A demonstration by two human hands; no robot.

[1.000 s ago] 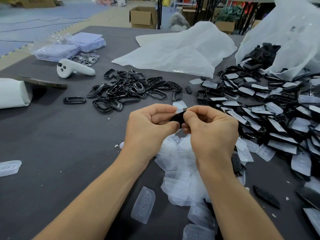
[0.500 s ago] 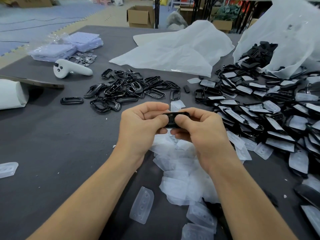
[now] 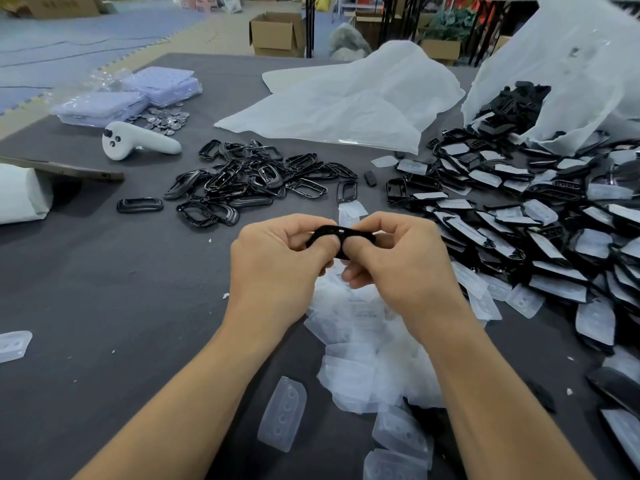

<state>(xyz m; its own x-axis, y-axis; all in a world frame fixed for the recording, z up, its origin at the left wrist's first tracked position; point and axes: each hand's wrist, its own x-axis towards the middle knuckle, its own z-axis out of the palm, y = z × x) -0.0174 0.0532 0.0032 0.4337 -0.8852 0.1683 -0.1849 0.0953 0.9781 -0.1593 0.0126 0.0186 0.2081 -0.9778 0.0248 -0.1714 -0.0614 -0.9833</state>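
Many black frames point(image 3: 249, 181) lay heaped on a dark grey bench point(image 3: 104, 289), in a storeroom with cardboard boxes point(image 3: 277, 34) behind. The left hand point(image 3: 273, 268) and right hand point(image 3: 405, 268) each pinched one end of a black part point(image 3: 332, 232), held between them above a pile of clear covers point(image 3: 363, 341).

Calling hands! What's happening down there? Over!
Left hand, right hand: both pinching one black frame. Frame up off the table. Nothing in the way.

Left grip point(image 3: 277, 265) and right grip point(image 3: 405, 268) thumb-to-thumb, fingers curled.
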